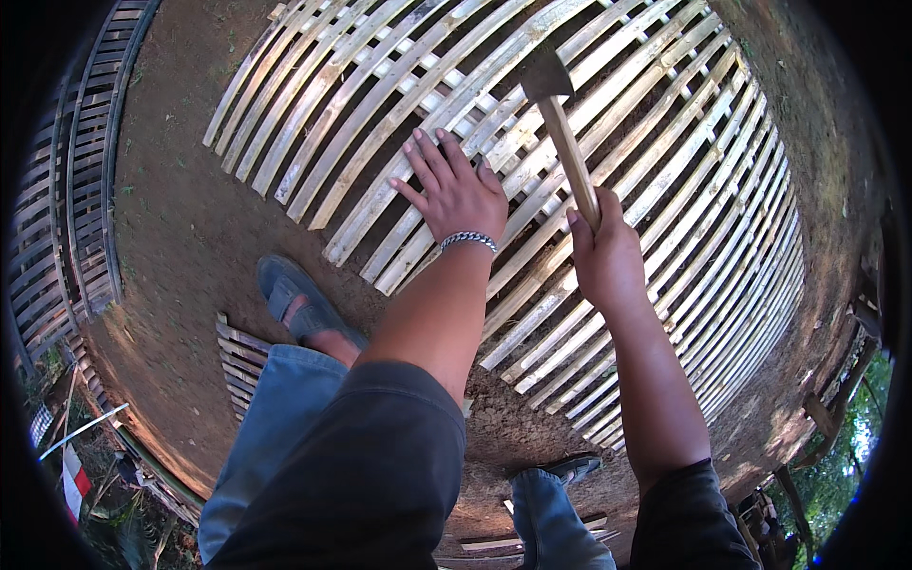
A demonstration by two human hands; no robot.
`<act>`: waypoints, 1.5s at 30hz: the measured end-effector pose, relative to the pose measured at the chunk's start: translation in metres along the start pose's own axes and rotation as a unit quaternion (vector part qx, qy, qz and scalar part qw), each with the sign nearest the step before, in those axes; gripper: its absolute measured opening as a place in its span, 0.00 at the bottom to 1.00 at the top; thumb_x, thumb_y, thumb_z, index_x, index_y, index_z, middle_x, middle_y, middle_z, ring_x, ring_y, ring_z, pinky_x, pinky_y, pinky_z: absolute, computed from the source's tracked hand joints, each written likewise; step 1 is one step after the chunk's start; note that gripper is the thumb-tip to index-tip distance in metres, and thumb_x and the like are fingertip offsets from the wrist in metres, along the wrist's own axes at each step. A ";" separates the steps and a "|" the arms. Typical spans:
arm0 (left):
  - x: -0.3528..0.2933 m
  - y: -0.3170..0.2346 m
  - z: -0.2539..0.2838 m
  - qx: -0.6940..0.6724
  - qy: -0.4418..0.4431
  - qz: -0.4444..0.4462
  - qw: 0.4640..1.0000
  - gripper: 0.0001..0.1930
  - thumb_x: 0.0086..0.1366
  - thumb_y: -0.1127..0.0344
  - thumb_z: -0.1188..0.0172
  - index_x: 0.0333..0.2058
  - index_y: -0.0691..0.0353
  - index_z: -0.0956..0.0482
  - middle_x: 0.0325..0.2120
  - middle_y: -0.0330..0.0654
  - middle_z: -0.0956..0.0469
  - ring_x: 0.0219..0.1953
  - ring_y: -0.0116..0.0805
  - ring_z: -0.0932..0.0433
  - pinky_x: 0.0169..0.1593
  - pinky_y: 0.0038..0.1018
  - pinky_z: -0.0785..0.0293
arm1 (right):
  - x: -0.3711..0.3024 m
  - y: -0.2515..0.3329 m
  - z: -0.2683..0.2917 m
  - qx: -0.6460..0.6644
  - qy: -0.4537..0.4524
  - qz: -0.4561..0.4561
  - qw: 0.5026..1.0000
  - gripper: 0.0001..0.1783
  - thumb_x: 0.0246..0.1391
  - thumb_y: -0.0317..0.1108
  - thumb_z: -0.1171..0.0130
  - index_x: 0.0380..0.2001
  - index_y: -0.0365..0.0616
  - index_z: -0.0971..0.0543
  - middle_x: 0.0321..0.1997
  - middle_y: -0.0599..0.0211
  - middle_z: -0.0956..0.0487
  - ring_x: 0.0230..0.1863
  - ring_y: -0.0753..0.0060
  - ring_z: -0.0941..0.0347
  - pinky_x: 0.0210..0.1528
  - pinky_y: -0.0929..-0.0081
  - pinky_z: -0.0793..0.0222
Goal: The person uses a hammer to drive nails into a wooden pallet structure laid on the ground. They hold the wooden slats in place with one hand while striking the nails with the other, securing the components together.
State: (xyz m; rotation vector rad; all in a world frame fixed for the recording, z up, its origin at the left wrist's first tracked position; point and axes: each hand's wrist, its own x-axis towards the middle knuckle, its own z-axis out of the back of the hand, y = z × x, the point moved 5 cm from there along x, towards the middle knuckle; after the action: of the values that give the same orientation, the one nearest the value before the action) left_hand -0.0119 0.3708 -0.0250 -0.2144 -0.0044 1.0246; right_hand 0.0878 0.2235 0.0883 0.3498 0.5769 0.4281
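The right hand (604, 252) is gripping a hatchet-like tool (567, 142) by its wooden handle, the dark metal head (548, 78) showing over the slatted panel (655, 204); whether it is touching is hard to tell. The left hand (459, 195), wearing a chain bracelet (468, 239), is resting on the panel with fingers spreading loosely. The panel is lying on bare earth (180, 190), a dark sandal (278, 278) standing beside it. Farther left, a dark slatted frame (70, 204) is curving along the rim.

I grip a hatchet (570, 152), dark metal head, pale wooden handle, tilted over the slatted panel (665, 214). Panel's pale rough strips, gaps between, lie over brown soil (180, 190).
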 end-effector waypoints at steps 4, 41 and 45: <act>0.002 0.001 0.002 -0.001 0.011 0.010 1.000 0.36 0.76 0.50 0.56 0.75 0.65 0.49 0.78 0.58 0.57 0.80 0.56 0.63 0.76 0.67 0.70 | 0.004 0.047 0.043 0.087 -0.092 0.106 0.986 0.21 0.69 0.38 0.41 0.60 0.42 0.31 0.31 0.41 0.17 0.32 0.36 0.17 0.34 0.47 0.23; 0.001 -0.003 0.003 -0.018 0.018 0.003 1.000 0.37 0.75 0.49 0.56 0.76 0.64 0.48 0.78 0.55 0.57 0.81 0.54 0.62 0.76 0.66 0.72 | 0.012 0.000 0.033 -0.211 0.112 -0.010 0.971 0.17 0.71 0.39 0.46 0.55 0.41 0.31 0.30 0.43 0.18 0.34 0.37 0.18 0.38 0.45 0.23; 0.001 0.000 0.003 -0.010 0.018 0.009 1.000 0.38 0.75 0.48 0.56 0.76 0.64 0.48 0.79 0.54 0.57 0.81 0.52 0.63 0.76 0.66 0.75 | 0.001 -0.027 0.040 -0.202 0.103 0.046 0.973 0.18 0.72 0.40 0.46 0.55 0.40 0.31 0.30 0.42 0.18 0.35 0.37 0.18 0.38 0.45 0.24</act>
State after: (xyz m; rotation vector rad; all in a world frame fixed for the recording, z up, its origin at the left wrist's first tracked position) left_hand -0.0116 0.3717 -0.0223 -0.2505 0.0199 1.0384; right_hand 0.1198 0.1933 0.1081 -0.0601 0.6611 0.6635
